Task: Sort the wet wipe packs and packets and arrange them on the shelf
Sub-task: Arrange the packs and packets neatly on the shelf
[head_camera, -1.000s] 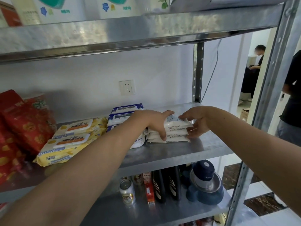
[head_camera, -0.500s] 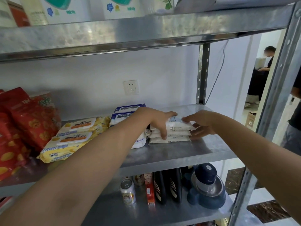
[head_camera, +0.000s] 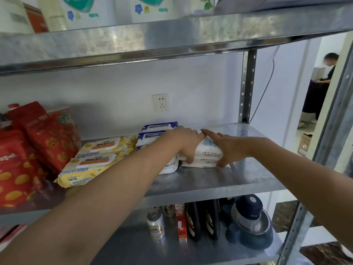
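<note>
Far left on the shelf (head_camera: 219,180), red snack bags (head_camera: 38,142), then two yellow wipe packs (head_camera: 99,159) lying flat, blue-and-white packs (head_camera: 152,134) stacked just beside. Mid-shelf, left grip (head_camera: 186,142) curled over the white packet stack (head_camera: 207,153) resting on the shelf, thumb down its front, clasping it. Right grip (head_camera: 227,148) pressing the stack's right end, fingers straight and spread, forefinger tips meeting on top.

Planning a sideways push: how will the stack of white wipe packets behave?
Probably soft, since the white wipe packets bulge at rounded edges. Stacked loosely, they may slide apart; the smooth metal shelf likely gives little friction.
</note>
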### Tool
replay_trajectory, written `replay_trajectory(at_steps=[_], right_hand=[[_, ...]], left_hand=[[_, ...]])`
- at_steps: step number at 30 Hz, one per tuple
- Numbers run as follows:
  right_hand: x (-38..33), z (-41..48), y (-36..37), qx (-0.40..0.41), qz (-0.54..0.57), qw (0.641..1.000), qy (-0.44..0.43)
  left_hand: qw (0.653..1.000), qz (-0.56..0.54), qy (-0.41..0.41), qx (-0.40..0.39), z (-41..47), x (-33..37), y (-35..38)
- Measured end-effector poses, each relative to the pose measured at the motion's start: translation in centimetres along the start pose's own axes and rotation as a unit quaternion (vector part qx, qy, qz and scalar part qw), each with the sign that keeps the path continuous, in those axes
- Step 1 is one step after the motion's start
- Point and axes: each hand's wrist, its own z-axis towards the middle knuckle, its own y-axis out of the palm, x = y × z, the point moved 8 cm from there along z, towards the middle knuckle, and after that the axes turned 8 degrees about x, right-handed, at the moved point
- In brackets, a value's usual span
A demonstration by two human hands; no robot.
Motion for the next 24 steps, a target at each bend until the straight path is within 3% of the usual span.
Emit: replay_trajectory(at_steps=[9, 12, 14, 16, 18, 19, 20, 22, 24], right_hand=[[0.8, 1.0, -0.3, -0.014, -0.004, 0.999, -0.03], [1.3, 0.9, -0.6, -0.012, 0.006, 1.0, -0.021], [1.6, 0.0, -1.6, 0.025, 0.106, 0.994, 0.004], [2.9, -1.2, -2.9, 0.127, 0.291, 0.943, 0.104], [5.7, -1.8, -2.1, 0.209, 0.483, 0.813, 0.25], [6.3, -2.0, -1.0, 0.206, 0.551, 0.752, 0.298], [6.1, -1.8, 0.1, 0.183, 0.598, 0.713, 0.317], [4.8, -1.0, 1.8, 0.133, 0.648, 0.683, 0.31], [4.2, -0.2, 2.6, 0.129, 0.642, 0.691, 0.306]], left_hand=[[0.996, -0.077, -0.04, -0.001, 0.0, 0.0, 0.3], [0.984, -0.166, -0.056, 0.023, -1.2, -0.6, -0.6], [0.961, -0.26, -0.086, 0.037, -3.5, -2.4, -0.8], [0.93, -0.336, -0.129, 0.077, -6.0, -5.2, -0.4], [0.909, -0.355, -0.187, 0.108, -8.4, -7.9, 1.1], [0.91, -0.343, -0.213, 0.098, -9.3, -8.7, 2.2], [0.917, -0.32, -0.228, 0.071, -10.2, -9.0, 3.3], [0.932, -0.274, -0.237, 0.0, -11.3, -8.6, 5.5], [0.931, -0.27, -0.244, -0.035, -12.0, -7.8, 6.3]])
